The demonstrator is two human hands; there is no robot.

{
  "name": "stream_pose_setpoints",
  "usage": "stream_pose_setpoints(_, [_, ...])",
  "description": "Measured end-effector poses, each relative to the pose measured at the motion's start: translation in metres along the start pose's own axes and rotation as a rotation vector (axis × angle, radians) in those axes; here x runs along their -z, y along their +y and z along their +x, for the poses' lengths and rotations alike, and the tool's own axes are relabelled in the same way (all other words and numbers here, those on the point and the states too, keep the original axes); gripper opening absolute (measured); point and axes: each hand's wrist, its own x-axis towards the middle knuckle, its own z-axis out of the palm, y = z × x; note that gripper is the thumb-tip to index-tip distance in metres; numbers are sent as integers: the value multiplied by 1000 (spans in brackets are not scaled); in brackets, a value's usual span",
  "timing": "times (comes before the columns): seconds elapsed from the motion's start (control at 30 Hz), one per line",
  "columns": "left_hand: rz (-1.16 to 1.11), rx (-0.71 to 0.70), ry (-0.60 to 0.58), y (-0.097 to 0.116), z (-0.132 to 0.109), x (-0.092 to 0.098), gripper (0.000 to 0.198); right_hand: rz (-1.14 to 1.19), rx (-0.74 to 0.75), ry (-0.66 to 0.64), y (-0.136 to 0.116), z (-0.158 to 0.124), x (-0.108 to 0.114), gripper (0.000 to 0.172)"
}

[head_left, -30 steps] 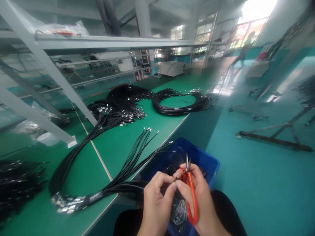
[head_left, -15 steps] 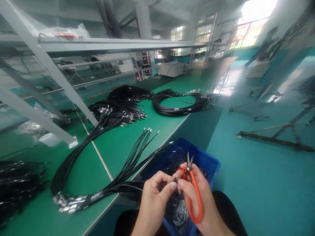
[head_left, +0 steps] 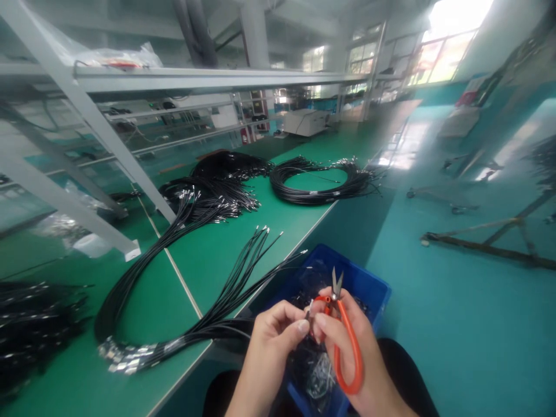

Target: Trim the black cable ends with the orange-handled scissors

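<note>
My right hand (head_left: 354, 341) is wrapped round a pair of scissors (head_left: 347, 336) with orange handles, their short blades parted and pointing up. Thumb and forefinger of my left hand (head_left: 275, 341) pinch the small dark end of a black cable (head_left: 308, 315); the rest of it is hidden by the hand. The two hands nearly touch at the fingertips. Beside my left wrist, a curved bundle of black cables (head_left: 130, 278) with silvery tips and pale tags lies on the green table (head_left: 191, 260). Below both hands stands a blue bin (head_left: 377, 284) holding dark scraps and clear plastic.
A coiled cable bundle (head_left: 313, 197) lies farther along the table, near piles of black cables (head_left: 217, 191). Another dark heap (head_left: 39, 330) is at the left. A white shelf frame (head_left: 104, 127) rises over the table. On the right, a wheeled stand (head_left: 490, 240) rests on the floor.
The view has shifted slightly. Both hands stay close together, with the fingertips moving a little around the cable end; the scissors remain in my right hand.
</note>
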Motion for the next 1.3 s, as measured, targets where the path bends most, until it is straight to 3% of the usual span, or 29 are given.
stream_pose_setpoints(0.27, [-71, 100, 9, -3, 0, 11, 12, -177, 25, 1, -5, 1, 7, 36])
stream_pose_setpoints(0.53, [45, 82, 22, -4, 0, 3, 15, -406, 156, 85, -3, 2, -1, 37])
stream_pose_setpoints(0.87, [-32, 111, 22, -4, -2, 3, 11, -414, 207, 44, 3, 4, 4, 32])
stream_pose_setpoints(1.1, [-66, 74, 9, -2, -1, 8, 13, -684, 337, 158, 10, -5, 1, 23])
stream_pose_setpoints(1.2, [-120, 50, -5, 3, 0, 16, 13, -627, 245, 0, -3, -7, 7, 28])
stream_pose_setpoints(1.3, [-146, 32, -52, 8, 0, 22, 16, -423, -104, -316, -21, -4, 17, 27])
